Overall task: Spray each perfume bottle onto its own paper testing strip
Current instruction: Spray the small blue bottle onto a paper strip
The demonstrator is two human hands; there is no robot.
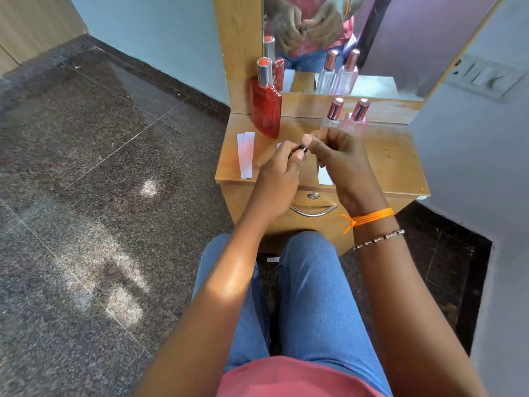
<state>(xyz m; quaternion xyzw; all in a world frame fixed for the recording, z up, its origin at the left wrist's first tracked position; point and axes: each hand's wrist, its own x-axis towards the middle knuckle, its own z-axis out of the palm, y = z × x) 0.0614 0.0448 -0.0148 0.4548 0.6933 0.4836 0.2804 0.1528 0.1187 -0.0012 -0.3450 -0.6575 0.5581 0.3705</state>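
Note:
Both my hands meet above the middle of the small wooden dresser top (395, 164). My left hand (282, 173) and my right hand (340, 156) together grip a small dark bottle (302, 149) with a black cap; most of it is hidden by my fingers. A tall red perfume bottle (266, 110) with a silver cap stands at the back left. A clear bottle (332, 116) and a pink bottle (356, 118), both with rose-gold caps, stand at the back right. Two white paper strips (245, 157) lie at the left edge, another strip (325, 176) lies under my right hand.
A mirror (400, 38) rises behind the bottles and reflects them and my hands. A drawer with a metal handle (313, 210) and a lock sits below the top. My knees in blue jeans are close to the dresser. A switch plate (483, 77) is on the right wall.

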